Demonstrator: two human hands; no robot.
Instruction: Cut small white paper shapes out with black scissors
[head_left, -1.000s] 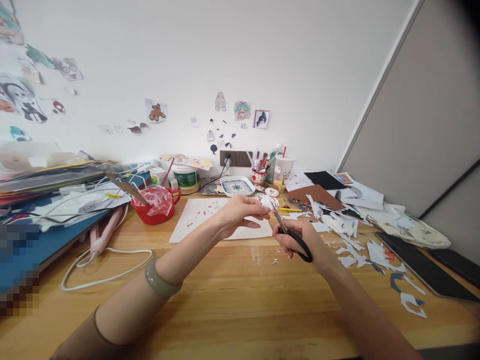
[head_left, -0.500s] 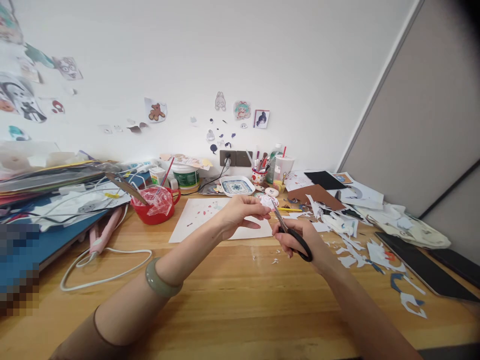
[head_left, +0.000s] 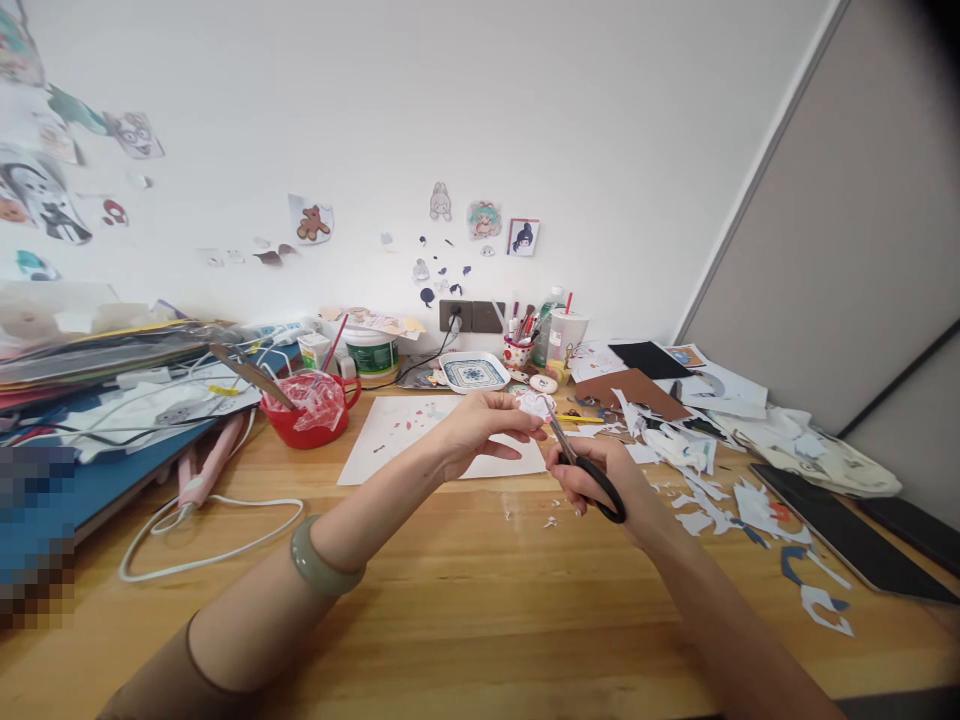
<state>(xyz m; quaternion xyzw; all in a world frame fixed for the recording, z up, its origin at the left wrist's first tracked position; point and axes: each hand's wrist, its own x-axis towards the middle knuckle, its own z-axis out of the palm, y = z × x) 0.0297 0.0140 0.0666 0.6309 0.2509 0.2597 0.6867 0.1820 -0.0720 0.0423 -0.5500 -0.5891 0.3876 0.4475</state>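
Observation:
My left hand (head_left: 487,430) pinches a small piece of paper (head_left: 534,405) with pinkish markings between thumb and fingers. Black-handled scissors (head_left: 576,462) are gripped in my right hand (head_left: 600,478), their blades pointing up and left at the paper's edge. Whether the blades are closed on the paper is too small to tell. Both hands hover above the desk, close together. Behind and below my left hand lies a white sheet (head_left: 386,435) bearing tiny red and pink cut pieces. Small white snippets (head_left: 551,521) lie on the wood below the hands.
A red bowl (head_left: 306,425) lined with plastic stands left, near a white cable (head_left: 214,575). A patterned tray (head_left: 474,372), a pen cup (head_left: 518,353) and a lidded cup (head_left: 567,335) line the back. Paper scraps (head_left: 705,505) and a black tablet-like slab (head_left: 832,530) lie right.
The paper in my left hand has turned or shifted slightly against the scissor blades. Both arms have stayed almost in place.

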